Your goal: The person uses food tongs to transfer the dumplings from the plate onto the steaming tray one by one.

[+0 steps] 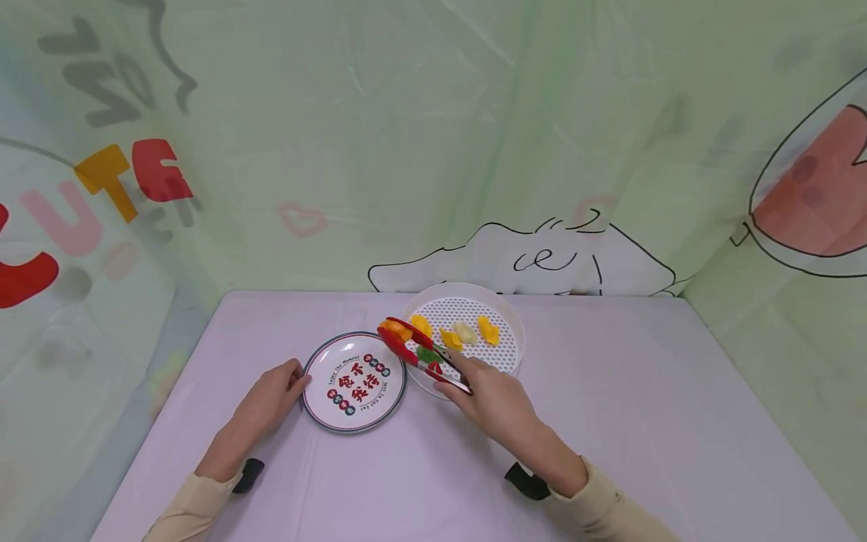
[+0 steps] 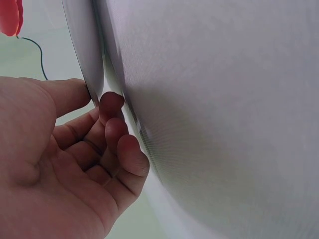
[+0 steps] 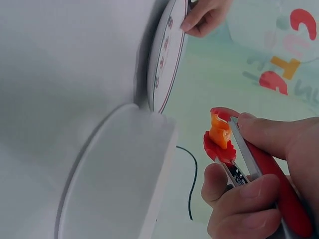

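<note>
My left hand (image 1: pixel 269 397) pinches the left rim of a white plate (image 1: pixel 386 399) printed with red characters, the thumb on top and the fingers curled at its edge. With my right hand (image 1: pixel 491 399) I grip metal tongs with red tips (image 3: pixel 264 167). Between the tips is a crumpled orange piece (image 3: pixel 219 132), held above the gap between plate and tray. The round white tray (image 1: pixel 512 316), with a perforated bottom, stands right of the plate. In it lie several yellow pieces (image 1: pixel 488 330), a pale piece (image 1: pixel 465 333) and a green piece (image 1: pixel 427 355), partly hidden by the tongs.
A pale lilac cloth (image 1: pixel 609 421) covers the table. Light green printed curtains (image 1: pixel 406 150) stand behind it and at both sides. The tray sits near the table's back edge.
</note>
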{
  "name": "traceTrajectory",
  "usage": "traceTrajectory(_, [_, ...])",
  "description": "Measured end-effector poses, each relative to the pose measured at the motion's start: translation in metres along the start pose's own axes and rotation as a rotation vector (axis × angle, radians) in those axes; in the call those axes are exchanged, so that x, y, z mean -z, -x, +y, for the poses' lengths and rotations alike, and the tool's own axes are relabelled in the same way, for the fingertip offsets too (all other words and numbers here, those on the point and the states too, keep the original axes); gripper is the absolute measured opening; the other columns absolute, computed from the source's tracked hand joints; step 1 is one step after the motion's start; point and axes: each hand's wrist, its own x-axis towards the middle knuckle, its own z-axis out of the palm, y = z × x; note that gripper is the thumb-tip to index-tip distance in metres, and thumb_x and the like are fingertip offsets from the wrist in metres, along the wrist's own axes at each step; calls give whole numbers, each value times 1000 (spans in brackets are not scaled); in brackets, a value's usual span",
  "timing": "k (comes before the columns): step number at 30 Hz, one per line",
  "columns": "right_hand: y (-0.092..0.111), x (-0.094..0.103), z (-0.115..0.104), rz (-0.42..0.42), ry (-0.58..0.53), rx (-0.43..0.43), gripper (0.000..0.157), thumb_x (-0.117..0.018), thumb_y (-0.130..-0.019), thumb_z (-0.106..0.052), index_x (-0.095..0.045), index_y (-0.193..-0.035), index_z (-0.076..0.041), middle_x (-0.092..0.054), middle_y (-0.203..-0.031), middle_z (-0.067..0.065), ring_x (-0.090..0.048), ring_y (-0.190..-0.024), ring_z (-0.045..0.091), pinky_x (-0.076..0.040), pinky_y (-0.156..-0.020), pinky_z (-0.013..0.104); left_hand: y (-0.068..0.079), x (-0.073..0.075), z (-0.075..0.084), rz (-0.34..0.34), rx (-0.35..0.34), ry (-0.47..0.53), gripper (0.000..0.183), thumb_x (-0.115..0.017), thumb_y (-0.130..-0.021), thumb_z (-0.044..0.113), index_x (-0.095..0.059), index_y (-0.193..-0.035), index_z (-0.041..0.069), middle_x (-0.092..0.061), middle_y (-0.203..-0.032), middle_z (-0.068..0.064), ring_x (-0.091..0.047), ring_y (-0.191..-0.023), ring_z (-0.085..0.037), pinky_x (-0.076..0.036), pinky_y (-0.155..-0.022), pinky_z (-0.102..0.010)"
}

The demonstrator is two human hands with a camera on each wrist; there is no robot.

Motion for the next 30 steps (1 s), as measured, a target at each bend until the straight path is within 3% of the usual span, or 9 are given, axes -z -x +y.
traceTrajectory(10, [-14, 9, 27, -3, 7, -41, 64, -72, -90, -46, -57, -142, -13, -70, -124, 13, -64, -88, 25, -55, -67, 35, 1, 1, 0, 7, -9, -1, 16, -60, -101, 19, -58, -102, 3, -55, -77, -5, -50, -71, -17, -41, -62, -29])
traceTrajectory(15, [-23, 15, 42, -13, 16, -52, 63, -70, -92, -45, -56, -142, -9, -68, -125, 17, -60, -80, 25, -47, -60, 31, 0, 1, 0, 7, -10, 4, 16, -59, -101, 19, -57, -101, 3, -55, -77, -4, -49, -71, -16, -41, -62, -29])
traceTrajectory(23, [-37, 25, 69, -56, 45, -76, 64, -67, -95, -41, -52, -143, -1, -66, -125, 24, -58, -78, 25, -44, -55, 27, -1, -1, 0, 13, -16, 4, 16, -59, -101, 19, -57, -101, 3, -54, -76, -4, -49, -70, -16, -40, -62, -29])
traceTrajectory(26, [-43, 29, 78, -75, 45, -88, 65, -66, -96, -41, -51, -143, 0, -67, -118, 23, -57, -75, 24, -42, -53, 27, -1, -1, 0, 11, -16, 8, 16, -60, -101, 19, -57, -101, 3, -54, -76, -4, -49, -70, -16, -40, -62, -29])
traceTrajectory(30, [-49, 31, 88, -95, 51, -87, 62, -66, -96, -39, -52, -141, 2, -66, -94, 16, -54, -67, 21, -40, -51, 26, -2, -2, 0, 10, -11, 7, 16, -60, -101, 19, -58, -101, 3, -54, -76, -4, -49, -70, -16, -40, -62, -29])
